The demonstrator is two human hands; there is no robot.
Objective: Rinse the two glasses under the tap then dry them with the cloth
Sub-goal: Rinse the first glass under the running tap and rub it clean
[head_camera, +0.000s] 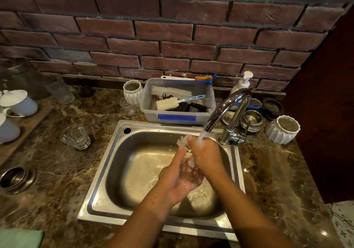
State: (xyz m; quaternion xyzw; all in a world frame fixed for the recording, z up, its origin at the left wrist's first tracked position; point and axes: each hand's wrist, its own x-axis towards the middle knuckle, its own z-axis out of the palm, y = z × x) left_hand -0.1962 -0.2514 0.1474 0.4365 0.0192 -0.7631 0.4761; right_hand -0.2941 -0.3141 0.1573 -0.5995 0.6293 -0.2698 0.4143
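Left hand (pixel 179 178) and right hand (pixel 206 155), grips clasping glass (pixel 186 157), mouth tilted toward tap (pixel 226 110).

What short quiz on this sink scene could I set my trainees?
1. True or false: the tap is running onto a glass held over the sink.
2. Where is the second glass? A) in the sink B) on the counter, left of the sink C) in the tub
3. Fill in: the cloth at the bottom left is ___ in colour.
Key: 1 true; 2 B; 3 green.
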